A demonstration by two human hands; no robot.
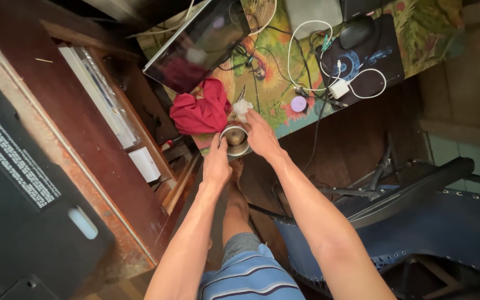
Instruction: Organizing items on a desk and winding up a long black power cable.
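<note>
Red cloth (200, 113) crowds cup's (235, 139) left; tablet (195, 44), cables (306, 55) block beyond; open air below table edge (306, 119)

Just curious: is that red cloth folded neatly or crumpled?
Crumpled. The red cloth lies bunched in loose folds on the patterned table, beside the metal cup.

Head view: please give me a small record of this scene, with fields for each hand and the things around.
left hand: grips the side of a metal cup
right hand: at the cup's rim, fingers pinching a white wad
cup position: at the table edge
beside cup: crumpled red cloth
farther on table: tablet, white cable, black mouse
</note>
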